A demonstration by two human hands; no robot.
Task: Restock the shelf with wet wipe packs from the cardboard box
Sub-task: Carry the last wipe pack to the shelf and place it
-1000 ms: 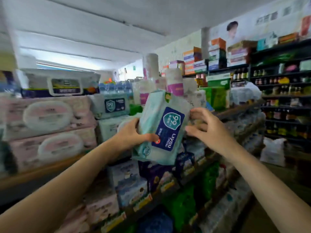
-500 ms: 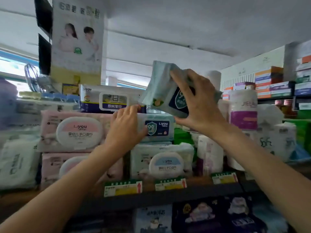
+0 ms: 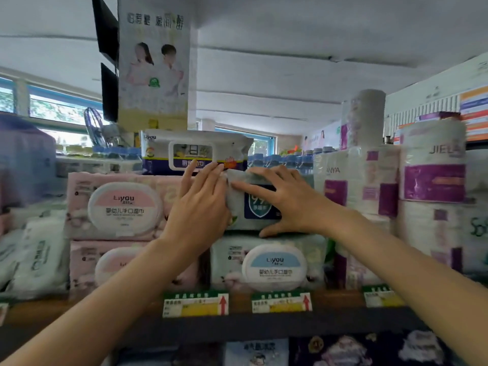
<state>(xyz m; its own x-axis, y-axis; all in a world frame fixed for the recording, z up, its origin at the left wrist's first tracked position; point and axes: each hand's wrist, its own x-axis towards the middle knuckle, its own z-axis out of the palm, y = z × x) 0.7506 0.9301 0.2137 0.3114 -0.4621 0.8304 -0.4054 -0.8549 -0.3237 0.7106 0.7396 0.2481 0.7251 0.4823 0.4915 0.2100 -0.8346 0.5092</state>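
Note:
A pale green wet wipe pack (image 3: 260, 207) with a dark blue shield label sits on the top shelf (image 3: 264, 326), on a pack with a blue oval lid (image 3: 273, 265). My right hand (image 3: 287, 199) spans its front, fingers over the top edge and thumb under the lower edge. With straight fingers, my left hand (image 3: 200, 207) presses against the pack's left end, between it and the pink packs (image 3: 124, 204). The cardboard box is out of view.
A white and navy wipe pack (image 3: 192, 151) lies on top of the pink stack, just behind my fingertips. Wrapped tissue rolls (image 3: 433, 180) stand close on the right. Price tags (image 3: 195, 303) line the shelf edge. A poster pillar (image 3: 154, 70) rises behind.
My right hand has brought the pack down from above the stack onto the blue-lid pack. My left hand has slid right to the pack's left end.

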